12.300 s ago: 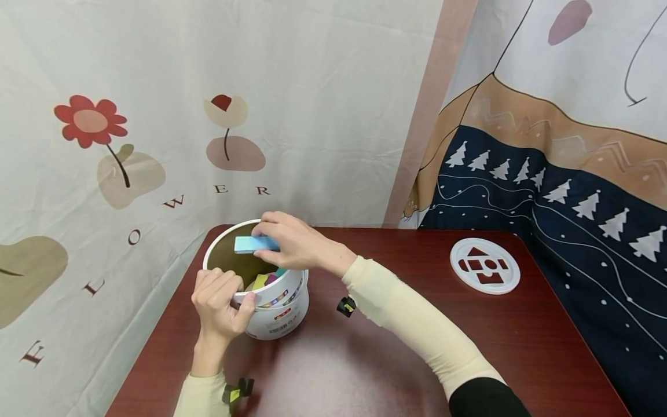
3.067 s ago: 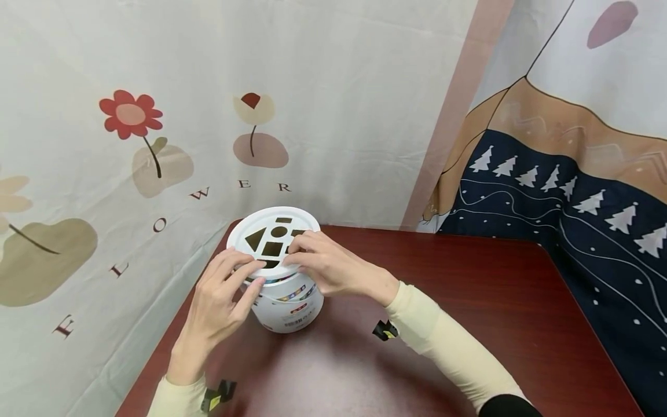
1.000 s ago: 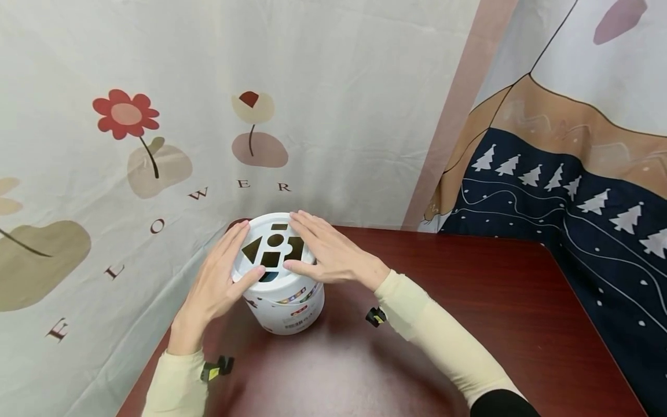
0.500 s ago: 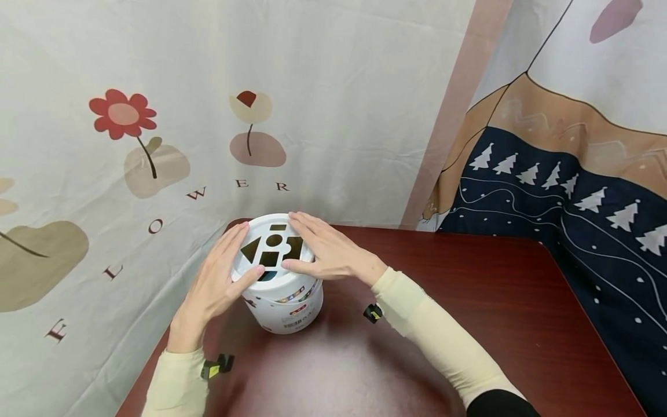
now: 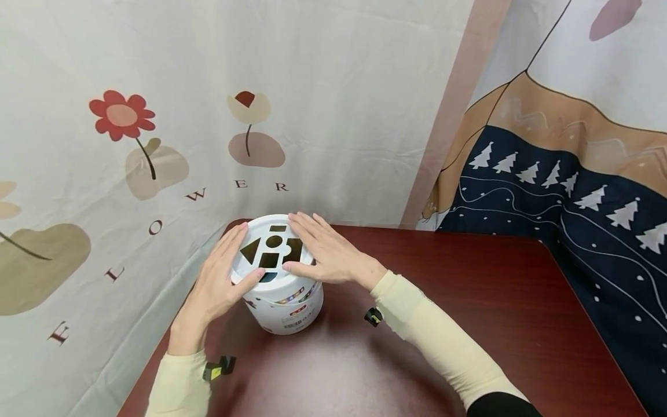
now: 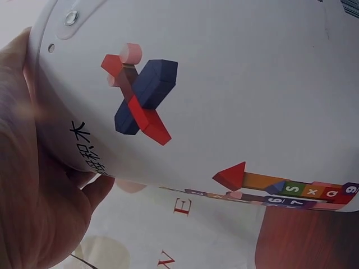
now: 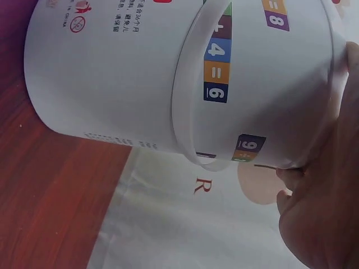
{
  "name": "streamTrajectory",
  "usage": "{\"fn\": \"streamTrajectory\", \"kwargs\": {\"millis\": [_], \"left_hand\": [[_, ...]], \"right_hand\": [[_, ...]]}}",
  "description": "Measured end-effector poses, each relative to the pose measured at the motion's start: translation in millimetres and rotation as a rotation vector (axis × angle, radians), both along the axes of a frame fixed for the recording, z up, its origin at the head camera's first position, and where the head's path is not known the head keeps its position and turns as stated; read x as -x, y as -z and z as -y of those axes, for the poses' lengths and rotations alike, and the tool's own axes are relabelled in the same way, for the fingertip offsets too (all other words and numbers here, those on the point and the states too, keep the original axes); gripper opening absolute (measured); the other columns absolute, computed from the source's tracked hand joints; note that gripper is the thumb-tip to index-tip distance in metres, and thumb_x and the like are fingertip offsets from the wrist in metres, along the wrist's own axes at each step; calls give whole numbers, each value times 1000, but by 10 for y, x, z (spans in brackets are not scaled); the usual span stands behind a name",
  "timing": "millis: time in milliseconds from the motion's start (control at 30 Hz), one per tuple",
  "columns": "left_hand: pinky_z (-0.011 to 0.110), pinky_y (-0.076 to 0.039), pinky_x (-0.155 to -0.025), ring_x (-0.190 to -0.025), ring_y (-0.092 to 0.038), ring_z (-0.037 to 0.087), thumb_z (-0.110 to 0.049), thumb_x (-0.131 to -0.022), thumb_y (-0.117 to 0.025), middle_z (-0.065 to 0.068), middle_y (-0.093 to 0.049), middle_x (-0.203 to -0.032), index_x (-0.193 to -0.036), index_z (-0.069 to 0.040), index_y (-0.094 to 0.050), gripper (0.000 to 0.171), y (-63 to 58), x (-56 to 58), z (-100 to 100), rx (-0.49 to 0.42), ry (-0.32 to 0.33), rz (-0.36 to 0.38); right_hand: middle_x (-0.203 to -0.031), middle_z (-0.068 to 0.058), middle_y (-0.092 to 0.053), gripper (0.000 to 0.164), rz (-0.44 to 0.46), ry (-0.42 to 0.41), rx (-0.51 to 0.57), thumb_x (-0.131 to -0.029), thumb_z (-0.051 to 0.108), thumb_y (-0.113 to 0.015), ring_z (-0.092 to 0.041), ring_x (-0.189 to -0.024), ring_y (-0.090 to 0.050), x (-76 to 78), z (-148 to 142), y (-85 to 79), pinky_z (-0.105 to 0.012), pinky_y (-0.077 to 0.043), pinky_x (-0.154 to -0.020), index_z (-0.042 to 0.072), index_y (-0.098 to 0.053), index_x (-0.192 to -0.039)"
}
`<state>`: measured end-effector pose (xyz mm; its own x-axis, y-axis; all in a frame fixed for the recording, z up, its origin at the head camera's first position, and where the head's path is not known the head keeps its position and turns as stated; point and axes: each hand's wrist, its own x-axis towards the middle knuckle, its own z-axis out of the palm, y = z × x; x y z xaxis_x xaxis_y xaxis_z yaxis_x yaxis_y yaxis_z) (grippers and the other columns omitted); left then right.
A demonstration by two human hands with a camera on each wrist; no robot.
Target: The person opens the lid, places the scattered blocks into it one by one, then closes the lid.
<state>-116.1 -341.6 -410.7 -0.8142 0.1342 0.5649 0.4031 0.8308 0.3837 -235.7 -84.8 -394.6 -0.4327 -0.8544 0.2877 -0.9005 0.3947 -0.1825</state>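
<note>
A white bucket (image 5: 292, 315) printed with coloured blocks stands upright near the table's far left corner. Its white lid (image 5: 261, 226), cut with shaped holes, sits on top. My left hand (image 5: 211, 286) lies along the lid's left edge, fingers extended and thumb at the front. On the other side, my right hand (image 5: 333, 255) rests with spread fingers on the lid's right edge. The bucket's white handle (image 7: 182, 89) hangs against its wall in the right wrist view. What lies inside is too dark to make out, apart from a bluish patch in the front hole.
The reddish-brown table (image 5: 458, 313) extends to the right and front of the bucket. A pale curtain (image 5: 333, 116) with printed flowers hangs close behind it. Along the right side hangs a dark blue cloth (image 5: 510, 197) with white trees.
Earlier my right hand held a light blue block over the uncovered bucket, with the lid on the table. Later the lid was on, my fingers bent at its front; they then straightened along its sides.
</note>
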Motion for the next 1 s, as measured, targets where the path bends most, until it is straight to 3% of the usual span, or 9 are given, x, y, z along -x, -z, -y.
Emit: {"fn": "streamTrajectory", "kwargs": {"millis": [333, 500, 700, 867, 1000], "left_hand": [[51, -26, -117, -145, -33, 31, -31, -79, -76, 18, -42, -157, -154, 3, -44, 88, 54, 14, -22, -33, 9, -46], [59, -30, -112, -144, -34, 29, -28, -77, -74, 14, -44, -156, -155, -1, -45, 87, 73, 39, -45, -103, 12, -70], [56, -30, -113, -144, -35, 28, -28, -74, -73, 9, -44, -157, -154, -7, -48, 86, 134, 76, -67, -203, 3, -102], [51, -31, -115, -143, -36, 34, -29, -73, -71, 12, -48, -154, -151, -5, -52, 83, 180, 92, -83, -240, -4, -170], [49, -28, -117, -143, -37, 35, -30, -76, -67, 19, -54, -146, -143, 1, -58, 74, 133, 55, -144, -214, -19, -259]], "right_hand": [[-170, -6, -17, 95, 45, -30, 82, -96, 66, -45, -15, -153, -7, 5, 0, 95, -35, -8, -125, 1, -25, -163], [-169, -3, -18, 94, 63, -22, 124, -95, 66, -46, -11, -152, -9, 7, -3, 94, -34, -12, -124, 3, -27, -163], [-169, 4, -17, 93, 133, 6, 149, -94, 68, -45, -8, -152, -8, -2, -23, 86, -33, -13, -124, 9, -27, -164], [-169, 4, -19, 92, 166, 16, 150, -96, 68, -43, -12, -153, -7, -47, -72, 60, -36, -14, -124, 9, -27, -164], [-168, 0, -23, 87, 145, 0, 167, -99, 62, -45, -14, -153, -7, -87, -161, 48, -35, -12, -124, 6, -28, -163]]}}
